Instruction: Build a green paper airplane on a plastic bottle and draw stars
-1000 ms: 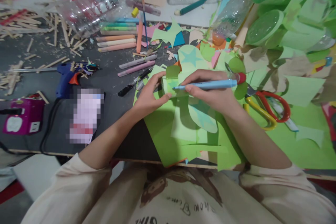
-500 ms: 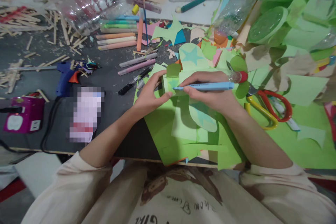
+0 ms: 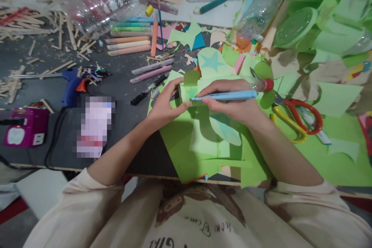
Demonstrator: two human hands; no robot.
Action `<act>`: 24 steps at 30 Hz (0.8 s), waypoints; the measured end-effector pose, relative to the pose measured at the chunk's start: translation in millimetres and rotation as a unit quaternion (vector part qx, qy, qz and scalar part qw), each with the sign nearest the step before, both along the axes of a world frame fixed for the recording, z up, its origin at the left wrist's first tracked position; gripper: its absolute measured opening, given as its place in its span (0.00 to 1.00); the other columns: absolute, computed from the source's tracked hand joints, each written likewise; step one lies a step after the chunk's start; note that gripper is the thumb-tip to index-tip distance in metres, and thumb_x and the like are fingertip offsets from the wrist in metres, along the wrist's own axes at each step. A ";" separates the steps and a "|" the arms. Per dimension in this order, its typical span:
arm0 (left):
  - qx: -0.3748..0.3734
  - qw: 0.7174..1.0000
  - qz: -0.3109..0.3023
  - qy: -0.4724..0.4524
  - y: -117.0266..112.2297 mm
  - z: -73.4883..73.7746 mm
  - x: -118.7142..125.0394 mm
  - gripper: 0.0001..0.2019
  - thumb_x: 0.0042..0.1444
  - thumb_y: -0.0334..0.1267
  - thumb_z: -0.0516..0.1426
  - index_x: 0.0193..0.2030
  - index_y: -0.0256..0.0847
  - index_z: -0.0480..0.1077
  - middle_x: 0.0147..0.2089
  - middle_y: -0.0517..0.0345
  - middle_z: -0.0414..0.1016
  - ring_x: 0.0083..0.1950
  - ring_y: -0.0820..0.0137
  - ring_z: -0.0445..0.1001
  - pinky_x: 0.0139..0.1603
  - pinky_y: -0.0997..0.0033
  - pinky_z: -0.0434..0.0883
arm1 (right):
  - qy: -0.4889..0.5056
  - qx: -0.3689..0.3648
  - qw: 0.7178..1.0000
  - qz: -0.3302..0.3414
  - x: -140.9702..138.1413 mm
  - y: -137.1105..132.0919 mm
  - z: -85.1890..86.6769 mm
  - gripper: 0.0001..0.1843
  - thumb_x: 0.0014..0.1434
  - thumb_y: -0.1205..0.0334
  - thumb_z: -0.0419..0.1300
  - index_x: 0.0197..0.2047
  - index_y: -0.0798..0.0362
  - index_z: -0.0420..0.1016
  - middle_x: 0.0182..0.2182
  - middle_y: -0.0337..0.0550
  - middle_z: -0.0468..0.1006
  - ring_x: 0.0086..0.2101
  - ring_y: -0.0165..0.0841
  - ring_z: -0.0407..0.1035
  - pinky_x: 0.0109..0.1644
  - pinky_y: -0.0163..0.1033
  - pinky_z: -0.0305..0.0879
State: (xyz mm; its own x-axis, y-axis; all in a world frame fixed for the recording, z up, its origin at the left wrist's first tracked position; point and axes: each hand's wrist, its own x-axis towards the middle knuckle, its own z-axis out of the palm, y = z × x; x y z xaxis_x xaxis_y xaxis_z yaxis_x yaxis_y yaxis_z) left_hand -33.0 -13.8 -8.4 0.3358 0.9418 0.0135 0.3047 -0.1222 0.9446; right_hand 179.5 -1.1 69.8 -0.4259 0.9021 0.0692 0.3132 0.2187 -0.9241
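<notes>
My right hand [image 3: 232,100] grips a light blue marker [image 3: 232,95] between thumb and fingers. Its tip rests on a small pale green paper piece [image 3: 183,95] that bears a blue-green star. That piece is held at its left side by my left hand [image 3: 165,102], thumb below and fingers above; whether it is flat or curved I cannot tell. Just behind lies a rounded paper cutout with a blue star [image 3: 213,63]. Another starred cutout [image 3: 225,130] lies partly under my right hand. Green sheets [image 3: 180,151] spread beneath both hands.
Scissors with red and yellow handles [image 3: 305,118] lie right of my right forearm. At left are a blue glue gun [image 3: 69,83], a phone [image 3: 94,128] and a purple box [image 3: 29,128]. Several markers [image 3: 129,46], clear plastic bottles [image 3: 95,7] and wood sticks [image 3: 23,25] lie farther back.
The light blue marker and my right fingers have shifted slightly left and down, so its tip sits lower on the star. My left hand keeps its hold on the paper piece.
</notes>
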 end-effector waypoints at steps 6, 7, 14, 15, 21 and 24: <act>-0.006 1.000 -0.004 0.016 0.5 -3.3 -1.8 0.35 0.57 0.60 0.57 0.67 0.47 0.57 0.71 0.46 0.61 0.71 0.51 0.63 0.71 0.52 0.64 | 0.013 0.018 0.999 -0.045 0.5 1.6 -3.6 0.12 0.57 0.50 0.66 0.25 0.45 0.76 0.23 0.39 0.79 0.24 0.33 0.69 0.26 0.41 0.64; -0.003 1.000 -0.005 0.019 0.5 -3.5 -1.9 0.35 0.58 0.61 0.56 0.67 0.47 0.57 0.71 0.46 0.61 0.71 0.51 0.63 0.71 0.53 0.64 | 0.009 0.017 0.999 -0.042 0.6 1.4 -3.7 0.12 0.57 0.50 0.66 0.25 0.45 0.76 0.23 0.39 0.79 0.24 0.33 0.69 0.26 0.41 0.64; 0.002 1.000 -0.002 0.018 0.6 -2.5 -1.0 0.36 0.57 0.63 0.56 0.66 0.46 0.57 0.71 0.45 0.61 0.71 0.52 0.63 0.71 0.54 0.64 | -0.011 0.000 1.000 -0.014 3.0 1.3 -1.9 0.11 0.57 0.54 0.65 0.25 0.45 0.76 0.22 0.38 0.77 0.24 0.33 0.68 0.25 0.40 0.63; 0.002 1.000 -0.001 0.018 0.5 -2.5 -0.9 0.36 0.57 0.63 0.56 0.66 0.46 0.57 0.71 0.45 0.61 0.72 0.51 0.63 0.71 0.53 0.64 | -0.009 0.000 1.000 -0.011 2.9 1.4 -1.9 0.11 0.57 0.55 0.65 0.24 0.46 0.76 0.22 0.38 0.77 0.24 0.32 0.68 0.25 0.40 0.62; -0.007 1.000 -0.001 0.020 0.6 0.3 0.7 0.37 0.56 0.64 0.56 0.65 0.43 0.56 0.70 0.41 0.62 0.71 0.47 0.64 0.71 0.47 0.64 | 0.035 0.011 0.999 -0.028 -0.3 1.2 -0.7 0.08 0.54 0.64 0.64 0.24 0.47 0.75 0.22 0.37 0.78 0.23 0.30 0.67 0.25 0.38 0.61; -0.011 1.000 -0.002 0.022 1.2 2.3 2.3 0.41 0.56 0.66 0.55 0.66 0.39 0.55 0.70 0.37 0.61 0.70 0.46 0.63 0.71 0.45 0.63 | 0.052 0.006 0.998 -0.025 -0.5 1.4 1.8 0.08 0.51 0.69 0.63 0.23 0.49 0.76 0.20 0.37 0.76 0.22 0.28 0.64 0.24 0.36 0.57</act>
